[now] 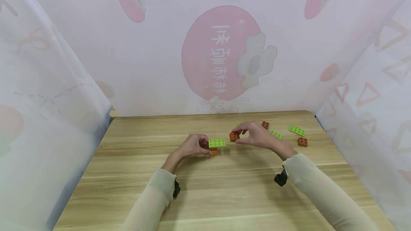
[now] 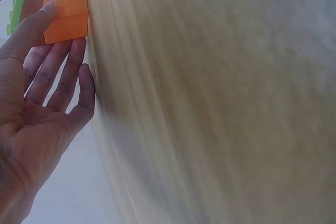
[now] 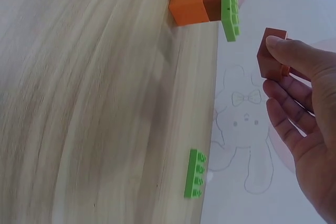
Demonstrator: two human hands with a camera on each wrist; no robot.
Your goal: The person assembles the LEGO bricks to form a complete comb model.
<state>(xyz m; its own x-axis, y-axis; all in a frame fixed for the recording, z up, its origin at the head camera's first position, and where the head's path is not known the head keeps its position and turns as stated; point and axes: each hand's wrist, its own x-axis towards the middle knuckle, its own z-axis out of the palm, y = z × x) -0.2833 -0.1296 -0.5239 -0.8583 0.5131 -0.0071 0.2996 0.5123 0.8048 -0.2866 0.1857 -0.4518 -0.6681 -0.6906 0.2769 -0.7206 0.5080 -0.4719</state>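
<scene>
On the table stands a small stack: an orange block [image 3: 187, 7] at the bottom, a brown brick [image 3: 212, 2] on it, and a flat lime-green brick [image 1: 217, 143] on top, jutting out to the right. My left hand [image 1: 193, 145] grips the stack from the left, thumb on the near side and fingers behind, as the left wrist view shows. Just right of the stack, my right hand [image 1: 257, 135] pinches a loose brown brick [image 3: 272, 53] between thumb and fingers, raised above the table and apart from the green brick.
Beyond my right hand lie a green brick [image 1: 297, 130], a brown brick [image 1: 302, 142], another brown brick [image 1: 265, 124] and a green brick [image 1: 277, 135] partly behind the wrist. A bit of green [image 1: 239, 123] shows behind the fingers. Printed white sheets [image 1: 154, 63] enclose the wooden table [image 1: 224, 195].
</scene>
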